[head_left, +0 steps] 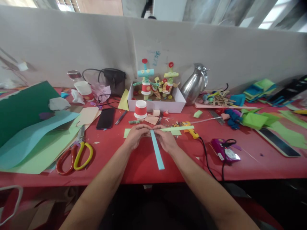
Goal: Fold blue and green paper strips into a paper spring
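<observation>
Over the red-covered table, my left hand (137,134) and my right hand (166,138) meet at the fingertips, both closed in a pinch. Between them they grip the joined ends of two paper strips. A blue paper strip (157,150) hangs down toward me, and a light green paper strip (182,128) points off to the right. The exact joint is partly hidden by my fingers. Just beyond my hands are a red and white paper cup (140,109) and a small folded paper spring (134,122). A yellow glue gun (192,131) lies to the right.
Scissors (82,153), a phone (106,118) and coloured paper sheets (43,140) lie on the left. A white box (157,107) with paper-cup figures stands behind, beside a steel jug (195,83). To the right are a purple device (224,150) with a black cable and another phone (278,142).
</observation>
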Demonstrator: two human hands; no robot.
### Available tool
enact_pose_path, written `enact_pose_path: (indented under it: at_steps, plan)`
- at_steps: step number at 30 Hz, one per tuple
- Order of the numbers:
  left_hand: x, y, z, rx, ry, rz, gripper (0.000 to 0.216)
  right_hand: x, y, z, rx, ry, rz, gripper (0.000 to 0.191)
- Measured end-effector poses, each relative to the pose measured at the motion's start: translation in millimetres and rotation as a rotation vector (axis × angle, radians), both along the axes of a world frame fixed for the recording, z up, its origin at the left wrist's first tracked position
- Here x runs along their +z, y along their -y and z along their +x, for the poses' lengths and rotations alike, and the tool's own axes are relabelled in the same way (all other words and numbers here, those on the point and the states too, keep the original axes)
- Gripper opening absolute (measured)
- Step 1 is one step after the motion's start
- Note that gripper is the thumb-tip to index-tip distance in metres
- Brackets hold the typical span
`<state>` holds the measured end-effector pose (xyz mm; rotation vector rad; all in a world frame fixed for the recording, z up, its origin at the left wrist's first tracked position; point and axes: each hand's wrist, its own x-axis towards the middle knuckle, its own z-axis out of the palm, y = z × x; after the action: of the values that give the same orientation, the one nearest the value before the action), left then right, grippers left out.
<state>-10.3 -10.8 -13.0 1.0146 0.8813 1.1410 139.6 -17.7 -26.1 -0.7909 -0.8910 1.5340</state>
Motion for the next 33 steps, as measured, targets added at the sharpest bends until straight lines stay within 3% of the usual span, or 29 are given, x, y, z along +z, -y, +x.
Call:
enact_pose_path:
  at_steps: [7, 12, 17, 22, 27, 33]
  plan:
    - [-0.3, 1, 0, -0.016, -0.066, 0.05, 0.015, 5.0, 0, 0, -0.026, 0.089, 0.009, 0.011]
    - [1.7, -2, 0, 0.014, 0.143, -0.083, 0.028, 3.5, -2, 2, -0.054, 0.021, 0.005, 0.014]
    - [-2.8, -6, 3, 0.139, 0.273, -0.134, 0.023, 2.2, 2, -1, -0.043, 0.206, 0.173, 0.04]
    - [-4.9, -1, 10, 0.108, 0.192, -0.046, 0.021, 0.5, 2, -4, -0.17, 0.358, 0.235, 0.02]
    - [-3.2, 1, 9, 0.154, 0.026, -0.012, 0.027, -3.0, -1, -2, -0.183, 0.301, 0.181, 0.021]
    - [-3.5, 0, 5, 0.122, -0.016, 0.039, 0.028, -4.1, -2, 0, -0.21, 0.294, 0.191, 0.015]
